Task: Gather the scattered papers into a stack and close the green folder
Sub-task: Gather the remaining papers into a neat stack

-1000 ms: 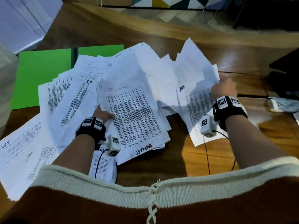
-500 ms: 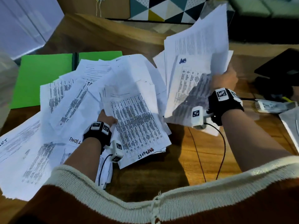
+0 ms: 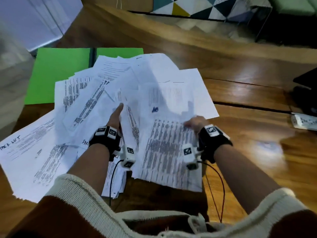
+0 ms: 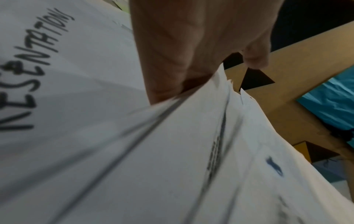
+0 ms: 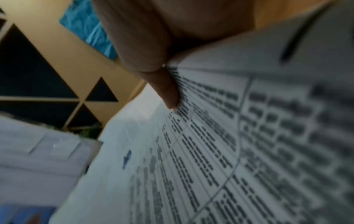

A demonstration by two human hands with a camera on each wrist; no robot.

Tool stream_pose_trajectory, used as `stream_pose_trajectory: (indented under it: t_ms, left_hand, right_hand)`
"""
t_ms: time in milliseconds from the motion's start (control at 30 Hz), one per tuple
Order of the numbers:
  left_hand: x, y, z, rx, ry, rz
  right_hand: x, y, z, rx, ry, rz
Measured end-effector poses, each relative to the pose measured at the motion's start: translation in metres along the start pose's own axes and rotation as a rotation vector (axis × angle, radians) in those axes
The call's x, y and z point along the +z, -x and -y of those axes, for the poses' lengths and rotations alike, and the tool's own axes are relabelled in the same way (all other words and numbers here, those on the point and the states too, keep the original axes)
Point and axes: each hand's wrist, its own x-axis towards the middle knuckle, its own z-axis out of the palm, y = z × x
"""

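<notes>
Papers [image 3: 130,93] sprawl across the table [image 3: 248,127], overlapping the open folder [image 3: 56,74] beyond your left hand [image 3: 115,115], nearer it. Left wrist: your left hand [image 4: 184,45] lies straight-fingered between sheets [image 4: 172,151]. Right wrist: your right hand [image 5: 162,50] pinches a printed sheet [image 5: 239,144].

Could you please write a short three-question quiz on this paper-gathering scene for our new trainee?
1. True or false: the green folder lies open.
2. Which hand pinches the table-printed sheets: A the left hand, B the right hand?
3. Fill in: the scattered papers lie on a wooden ____.

Key: 1 true; 2 B; 3 table.
</notes>
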Motion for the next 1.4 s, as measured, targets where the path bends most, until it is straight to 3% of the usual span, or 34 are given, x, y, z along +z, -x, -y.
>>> stream_pose_trajectory:
  t_ms: [167, 267, 433, 533, 700, 800, 900, 1033, 1167, 1267, 1400]
  left_hand:
    - [0.006, 0.009, 0.001, 0.002, -0.159, -0.027]
    - [0.006, -0.003, 0.006, 0.083, -0.195, -0.113]
    - [-0.008, -0.036, 0.015, 0.09, -0.296, -0.131]
    - [-0.024, -0.071, 0.025, 0.06, -0.321, -0.12]
    - [0.01, 0.017, -0.002, 0.076, -0.339, -0.118]
    - [0.011, 0.024, -0.003, 0.081, -0.299, -0.083]
    - [-0.001, -0.006, 0.006, 0.06, -0.275, -0.063]
    - [0.0, 0.004, 0.003, 0.082, -0.294, -0.069]
    - [-0.005, -0.007, 0.008, 0.101, -0.379, -0.062]
    - [0.0, 0.008, 0.001, 0.099, -0.503, -0.107]
    - [0.0, 0.011, -0.003, 0.026, -0.573, -0.117]
  right_hand:
    - [0.05, -0.017, -0.006, -0.034, -0.256, -0.044]
    - [0.047, -0.008, -0.006, 0.081, -0.195, -0.04]
    - [0.034, 0.001, -0.013, 0.229, -0.104, -0.048]
    - [0.031, 0.001, -0.008, 0.157, 0.003, -0.212]
    - [0.01, -0.011, -0.001, 0.061, -0.047, -0.236]
    - [-0.007, -0.022, 0.0, -0.06, -0.123, -0.348]
    - [-0.016, -0.028, 0.005, -0.149, -0.29, -0.456]
    - [-0.006, -0.038, 0.019, -0.198, -0.375, -0.42]
    - [0.01, -0.054, 0.034, -0.251, -0.266, -0.308]
    - [0.001, -0.073, 0.035, -0.246, -0.075, -0.317]
    - [-0.042, -0.124, -0.003, -0.012, 0.064, -0.383]
